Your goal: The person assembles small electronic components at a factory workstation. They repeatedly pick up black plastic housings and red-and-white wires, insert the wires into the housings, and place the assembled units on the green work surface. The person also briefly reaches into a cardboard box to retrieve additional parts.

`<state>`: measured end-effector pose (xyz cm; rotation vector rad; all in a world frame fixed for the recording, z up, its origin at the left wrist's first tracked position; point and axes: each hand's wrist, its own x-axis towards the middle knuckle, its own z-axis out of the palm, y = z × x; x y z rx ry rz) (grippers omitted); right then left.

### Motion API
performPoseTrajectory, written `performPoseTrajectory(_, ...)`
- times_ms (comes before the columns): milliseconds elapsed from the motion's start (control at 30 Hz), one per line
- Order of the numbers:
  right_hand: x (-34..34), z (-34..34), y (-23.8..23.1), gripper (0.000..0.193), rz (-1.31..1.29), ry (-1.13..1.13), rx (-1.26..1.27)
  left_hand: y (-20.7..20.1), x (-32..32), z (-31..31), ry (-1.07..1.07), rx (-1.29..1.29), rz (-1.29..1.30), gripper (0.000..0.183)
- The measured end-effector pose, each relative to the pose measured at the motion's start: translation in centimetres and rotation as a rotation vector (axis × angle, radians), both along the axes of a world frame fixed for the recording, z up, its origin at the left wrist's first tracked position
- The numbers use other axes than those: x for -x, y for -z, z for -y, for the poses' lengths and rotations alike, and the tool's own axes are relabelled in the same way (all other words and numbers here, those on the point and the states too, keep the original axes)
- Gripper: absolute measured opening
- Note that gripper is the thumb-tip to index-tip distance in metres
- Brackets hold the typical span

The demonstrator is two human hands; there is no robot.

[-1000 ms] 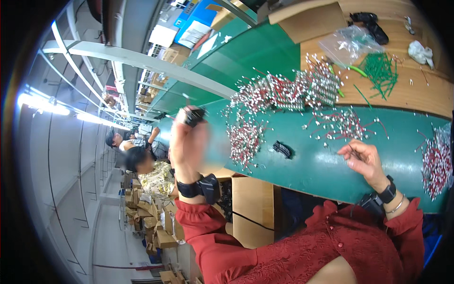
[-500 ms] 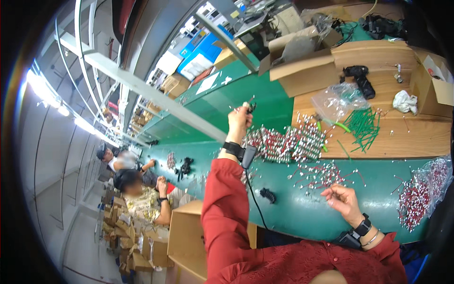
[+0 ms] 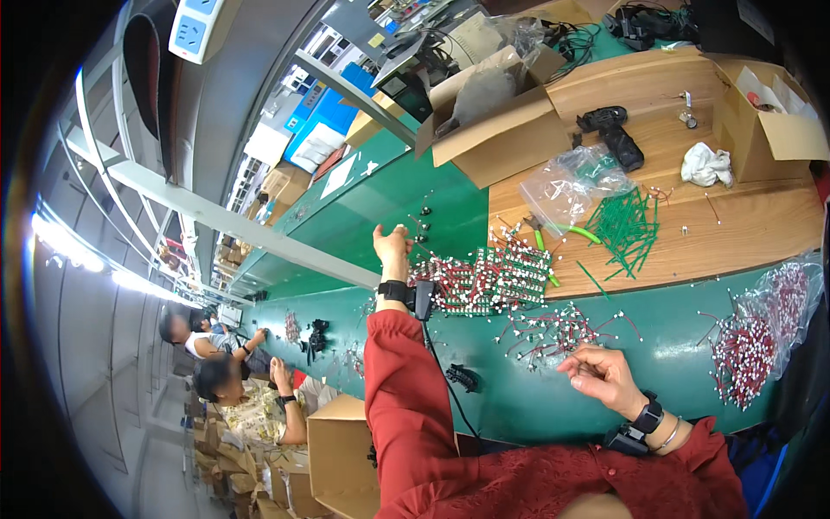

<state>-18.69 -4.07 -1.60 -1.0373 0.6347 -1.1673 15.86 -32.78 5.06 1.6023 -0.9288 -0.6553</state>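
My left hand (image 3: 392, 249) reaches out over the far green worktop, its fingers apart and nothing seen in them. Just beyond its fingertips, a few small dark parts with thin wires (image 3: 423, 227) lie on the green surface. Next to my left wrist is a dense block of small green circuit boards with red wires and white connectors (image 3: 493, 281). My right hand (image 3: 605, 376) hovers at the near side of a loose pile of red-wired white connectors (image 3: 553, 333). Its fingers are loosely bent, with thumb and fingertips apart and nothing visible between them.
Green-handled pliers (image 3: 543, 242), green strips (image 3: 624, 232) and a clear plastic bag (image 3: 575, 186) lie on the wooden board. A bag of wired connectors (image 3: 761, 333) sits at right. Cardboard boxes (image 3: 501, 143) stand behind. A metal bar (image 3: 233, 227) crosses at left. Co-workers (image 3: 251, 398) sit leftward.
My left hand has released the small dark wired part, which now lies on the green worktop, and drawn back slightly. My right hand's fingers have loosened a little. The view has shifted.
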Motion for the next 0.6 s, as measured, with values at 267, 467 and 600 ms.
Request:
performPoseTrajectory(267,-0.1,0.2,-0.1,0.023,-0.015,0.012,0.029,-7.3,1.3,-6.9,0.225,0.364,-0.131,0.039)
performPoseTrajectory(467,-0.1,0.2,0.0,0.024,-0.053,0.006,0.038,-6.2,5.5,-20.4,0.768,-0.026,-0.616,0.052)
performPoseTrajectory(600,-0.5,-0.1,0.1,0.024,-0.061,-0.034,0.054,-2.0,10.0,-27.5,0.831,-0.21,-0.681,0.061)
